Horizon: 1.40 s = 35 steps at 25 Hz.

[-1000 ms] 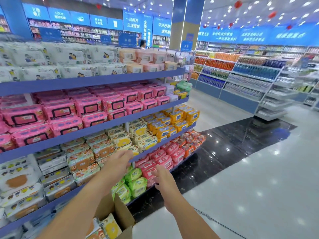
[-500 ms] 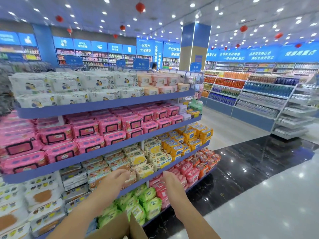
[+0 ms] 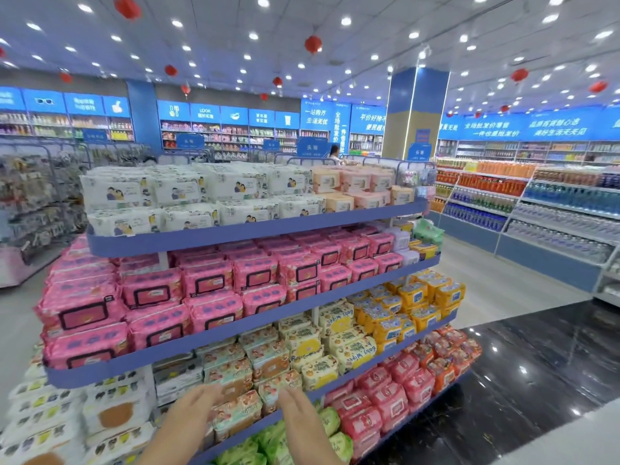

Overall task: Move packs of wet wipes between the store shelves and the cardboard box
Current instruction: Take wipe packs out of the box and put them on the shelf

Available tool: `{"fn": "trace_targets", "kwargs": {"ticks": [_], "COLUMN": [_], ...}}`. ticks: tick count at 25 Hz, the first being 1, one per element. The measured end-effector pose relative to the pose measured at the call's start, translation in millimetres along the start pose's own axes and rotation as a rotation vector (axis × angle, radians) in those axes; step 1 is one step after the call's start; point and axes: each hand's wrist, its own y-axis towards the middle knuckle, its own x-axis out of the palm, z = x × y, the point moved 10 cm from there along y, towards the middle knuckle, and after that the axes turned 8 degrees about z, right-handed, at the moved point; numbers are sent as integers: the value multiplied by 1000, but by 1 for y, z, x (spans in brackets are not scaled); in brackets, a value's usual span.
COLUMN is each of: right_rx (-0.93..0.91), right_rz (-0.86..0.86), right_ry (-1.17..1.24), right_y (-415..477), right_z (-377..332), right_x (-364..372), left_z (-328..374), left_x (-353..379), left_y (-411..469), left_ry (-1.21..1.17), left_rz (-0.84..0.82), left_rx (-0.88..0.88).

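Observation:
A tiered blue store shelf [image 3: 255, 233] holds rows of wet wipe packs: white ones on top, pink ones [image 3: 208, 280] below, yellow and peach-patterned packs [image 3: 235, 411] on the third tier, green [image 3: 268, 444] and red packs lowest. My left hand [image 3: 198, 411] and my right hand [image 3: 298, 414] reach with straight fingers toward the third tier, on either side of the peach-patterned packs. Neither hand holds anything. The cardboard box is out of view.
A black glossy floor strip [image 3: 536, 370] runs right of the shelf. Drink shelves [image 3: 553, 216] line the far right aisle. A rack of hanging goods [image 3: 37, 203] stands at left. A person [image 3: 333, 151] is far behind the shelf.
The view has tilted upward, so the cardboard box has dropped out of sight. Both hands have risen from the lower tier toward the third tier's packs.

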Motion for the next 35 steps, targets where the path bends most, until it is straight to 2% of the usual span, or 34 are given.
{"fn": "trace_targets", "kwargs": {"ticks": [3,8,13,16,21,24,29,33,35], "right_rx": [-52,-73,-72,-26,109,216,291,419,537], "right_rz": [-24,-156,-271,-319,-364,-413,-492,-471,-358], "right_ry": [-25,-35,-126,-168,-232,-287,-448,-543,-506], "right_y": [32,105,154,169,177,171,175,187,196], "right_z": [-14,-8,5,40,138,223,370,475,521], "right_x": [-3,27,64,96,149,186,249,283,291], "left_z": [12,1,-40,-90,-224,-322,-474,-569,-611], "left_x": [0,-18,-26,-31,-29,-29,-21,-7,5], "left_y": [18,62,78,80,80,84,99,115,128], "left_ry": [13,-43,-78,-60,-9,38,122,193,180], "left_rz": [40,195,259,280,260,244,168,135,153], "left_rx": [13,23,-85,-146,-351,-488,-660,-806,-864]}}
